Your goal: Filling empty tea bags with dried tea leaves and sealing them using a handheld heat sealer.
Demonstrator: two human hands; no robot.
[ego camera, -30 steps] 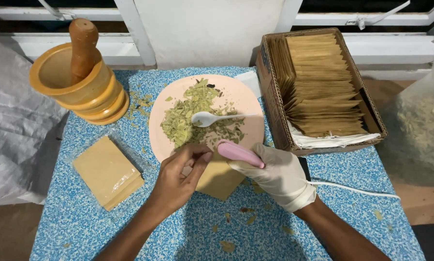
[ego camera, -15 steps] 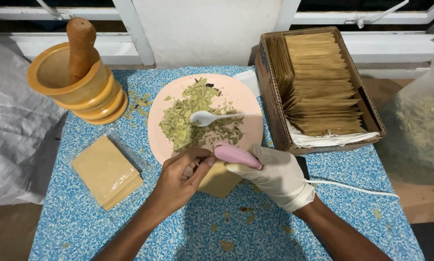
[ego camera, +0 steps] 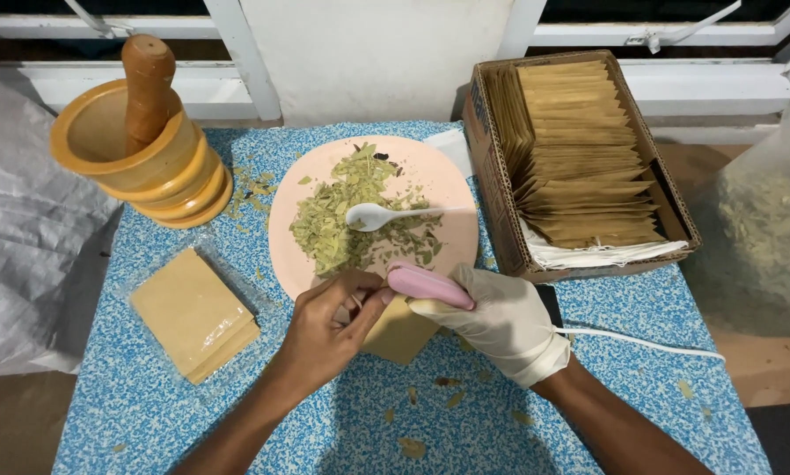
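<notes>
My bare left hand (ego camera: 329, 325) pinches the top edge of a small brown paper pouch (ego camera: 401, 332) that lies at the near rim of a pink plate (ego camera: 452, 189). My right hand (ego camera: 501, 321), in a white glove, grips a pink handheld sealer (ego camera: 428, 286) with a white cord (ego camera: 641, 341), pressed against that same pouch edge. The plate carries a heap of dried green leaves (ego camera: 342, 215) and a white plastic spoon (ego camera: 379, 215).
A cardboard box (ego camera: 492, 176) packed with brown paper pouches stands at the right. A stack of flat pouches (ego camera: 193, 312) lies at the left. A wooden mortar with a pestle (ego camera: 140, 132) sits at the back left. Leaf crumbs dot the blue speckled tabletop (ego camera: 641, 299).
The hands, sealer and pouch stay almost in the same place. My left fingers shift slightly along the pouch edge.
</notes>
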